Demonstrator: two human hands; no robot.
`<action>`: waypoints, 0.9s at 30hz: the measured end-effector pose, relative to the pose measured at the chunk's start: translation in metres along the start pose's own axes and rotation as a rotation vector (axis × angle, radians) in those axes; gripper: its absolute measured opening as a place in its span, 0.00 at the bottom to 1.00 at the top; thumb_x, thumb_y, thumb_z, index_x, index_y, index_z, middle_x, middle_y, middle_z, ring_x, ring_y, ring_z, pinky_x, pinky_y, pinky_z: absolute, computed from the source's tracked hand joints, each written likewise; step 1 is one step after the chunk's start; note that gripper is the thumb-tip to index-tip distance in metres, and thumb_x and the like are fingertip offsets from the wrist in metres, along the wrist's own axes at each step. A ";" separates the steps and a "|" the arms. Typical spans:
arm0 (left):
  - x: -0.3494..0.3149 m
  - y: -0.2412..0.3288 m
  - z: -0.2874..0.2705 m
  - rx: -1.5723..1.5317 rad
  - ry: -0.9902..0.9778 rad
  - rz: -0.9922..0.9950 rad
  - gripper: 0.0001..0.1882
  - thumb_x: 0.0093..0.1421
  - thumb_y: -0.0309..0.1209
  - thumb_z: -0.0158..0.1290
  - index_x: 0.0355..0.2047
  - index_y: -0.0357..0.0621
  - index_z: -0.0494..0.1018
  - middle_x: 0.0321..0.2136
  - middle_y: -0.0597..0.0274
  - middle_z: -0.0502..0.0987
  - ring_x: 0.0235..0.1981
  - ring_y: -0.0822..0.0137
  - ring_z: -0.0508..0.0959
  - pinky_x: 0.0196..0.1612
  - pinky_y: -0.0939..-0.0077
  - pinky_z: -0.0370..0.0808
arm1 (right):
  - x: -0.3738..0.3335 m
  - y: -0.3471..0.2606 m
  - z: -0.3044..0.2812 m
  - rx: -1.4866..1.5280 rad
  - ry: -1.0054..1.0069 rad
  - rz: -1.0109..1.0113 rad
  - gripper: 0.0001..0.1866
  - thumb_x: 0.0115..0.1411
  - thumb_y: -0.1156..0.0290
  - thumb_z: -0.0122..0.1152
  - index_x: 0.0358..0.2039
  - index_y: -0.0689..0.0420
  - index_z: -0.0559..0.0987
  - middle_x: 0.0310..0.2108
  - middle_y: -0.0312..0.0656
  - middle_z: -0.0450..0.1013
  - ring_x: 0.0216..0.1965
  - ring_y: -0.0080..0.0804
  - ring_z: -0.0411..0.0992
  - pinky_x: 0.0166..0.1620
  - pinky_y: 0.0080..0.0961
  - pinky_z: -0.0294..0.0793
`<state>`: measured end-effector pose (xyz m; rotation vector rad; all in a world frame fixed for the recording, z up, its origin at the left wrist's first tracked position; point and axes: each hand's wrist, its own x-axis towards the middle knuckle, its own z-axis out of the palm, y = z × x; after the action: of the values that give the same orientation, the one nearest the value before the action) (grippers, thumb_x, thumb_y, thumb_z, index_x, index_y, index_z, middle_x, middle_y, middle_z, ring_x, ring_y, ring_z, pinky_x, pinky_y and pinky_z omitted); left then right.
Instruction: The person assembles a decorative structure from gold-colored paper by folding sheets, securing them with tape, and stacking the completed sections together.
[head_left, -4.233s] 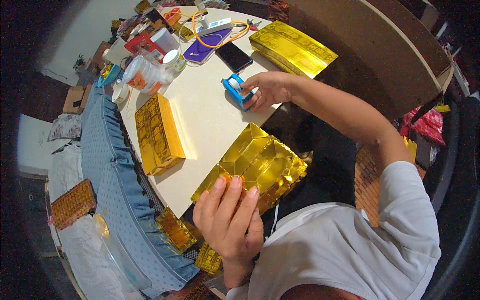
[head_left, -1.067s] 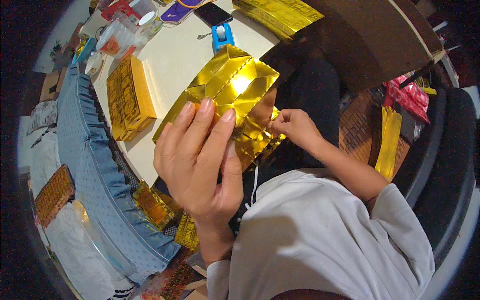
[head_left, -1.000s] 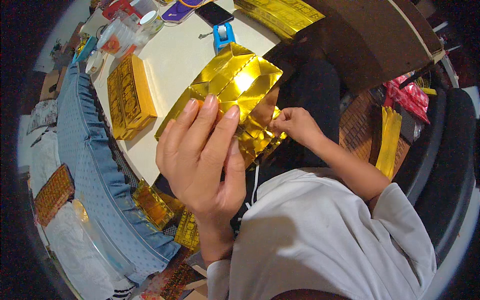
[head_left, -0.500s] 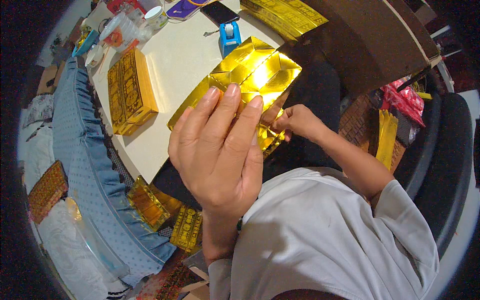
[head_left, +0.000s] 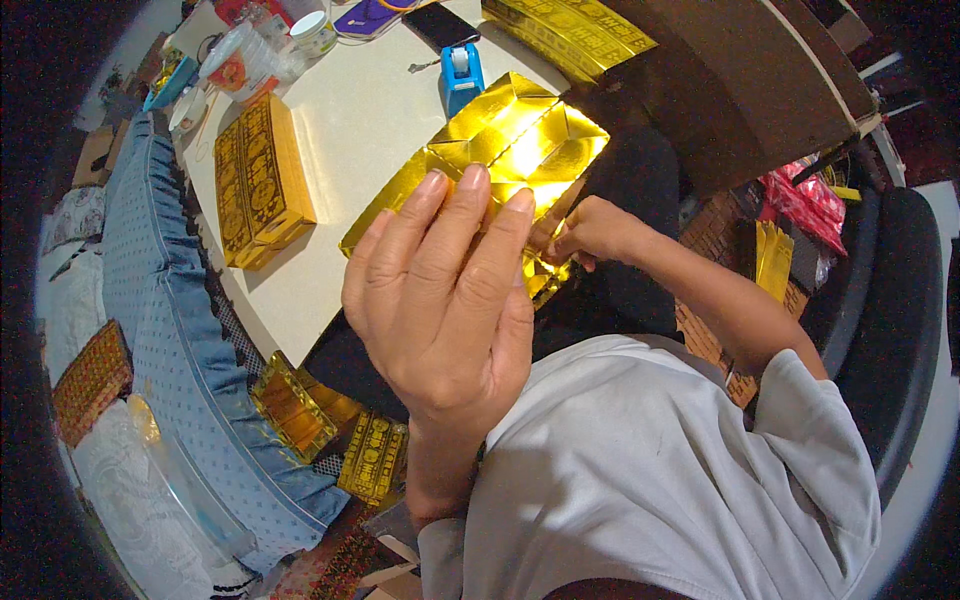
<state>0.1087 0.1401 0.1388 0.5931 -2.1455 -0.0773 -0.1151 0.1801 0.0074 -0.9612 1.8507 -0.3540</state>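
A shiny gold foil-paper box (head_left: 525,135), creased into panels, is held up over the near edge of the table. My left hand (head_left: 440,290) presses against its near side, palm inward, with its fingers closed along the foil. My right hand (head_left: 597,232) pinches at the box's lower right edge; its fingertips are partly hidden by the foil. Beyond the box stands a blue tape dispenser (head_left: 462,78). On the left part of the table sits a finished-looking gold box (head_left: 262,185) with dark printed patterns.
A phone (head_left: 440,25), a white tub (head_left: 312,35) and clear plastic containers (head_left: 240,65) crowd the far table. Patterned gold sheets (head_left: 570,35) lie at the back beside a large brown carton (head_left: 740,90). More gold pieces (head_left: 372,458) lie low on the left, by a blue ruffled cover (head_left: 165,290).
Both hands and the gold foil box have shifted very slightly to the right. My grip on it looks the same.
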 end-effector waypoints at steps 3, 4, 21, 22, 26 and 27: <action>0.000 0.000 0.000 0.004 0.003 0.005 0.19 0.51 0.26 0.54 0.45 0.48 0.79 0.47 0.60 0.78 0.49 0.59 0.74 0.54 0.60 0.64 | 0.009 0.004 -0.002 -0.118 0.018 -0.041 0.19 0.44 0.57 0.70 0.21 0.63 0.83 0.18 0.46 0.76 0.20 0.34 0.76 0.28 0.32 0.74; 0.000 0.000 0.000 0.004 0.004 0.007 0.19 0.51 0.26 0.54 0.45 0.48 0.79 0.47 0.60 0.78 0.49 0.59 0.74 0.54 0.60 0.64 | 0.012 0.005 -0.003 -0.136 0.011 -0.057 0.19 0.45 0.56 0.70 0.21 0.62 0.83 0.18 0.46 0.76 0.20 0.35 0.76 0.29 0.32 0.75; 0.001 0.001 0.004 0.001 0.025 0.010 0.17 0.51 0.26 0.56 0.44 0.47 0.79 0.46 0.61 0.78 0.48 0.60 0.75 0.52 0.62 0.66 | 0.001 -0.017 -0.006 0.004 -0.204 0.063 0.16 0.53 0.59 0.62 0.19 0.59 0.80 0.13 0.34 0.72 0.11 0.21 0.66 0.16 0.20 0.62; 0.001 0.003 0.004 -0.002 0.023 0.000 0.17 0.51 0.26 0.56 0.44 0.48 0.79 0.46 0.61 0.78 0.48 0.60 0.75 0.52 0.62 0.66 | 0.000 -0.016 -0.006 -0.011 -0.198 0.079 0.16 0.53 0.58 0.62 0.18 0.58 0.80 0.12 0.34 0.71 0.10 0.21 0.65 0.15 0.20 0.61; 0.002 0.007 0.002 0.020 0.008 -0.017 0.17 0.51 0.27 0.56 0.44 0.48 0.79 0.46 0.61 0.78 0.48 0.60 0.75 0.53 0.62 0.66 | -0.002 -0.012 -0.009 -0.044 -0.181 0.126 0.18 0.54 0.57 0.61 0.15 0.57 0.78 0.10 0.33 0.69 0.10 0.21 0.63 0.15 0.20 0.59; 0.002 0.007 0.002 0.018 0.005 -0.020 0.17 0.52 0.27 0.56 0.44 0.48 0.79 0.46 0.61 0.78 0.49 0.60 0.75 0.53 0.62 0.65 | -0.004 -0.011 -0.009 -0.044 -0.181 0.136 0.19 0.54 0.56 0.61 0.15 0.57 0.78 0.10 0.33 0.69 0.10 0.21 0.63 0.15 0.20 0.59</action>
<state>0.1030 0.1452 0.1412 0.6242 -2.1374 -0.0678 -0.1168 0.1740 0.0210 -0.8619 1.7527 -0.1391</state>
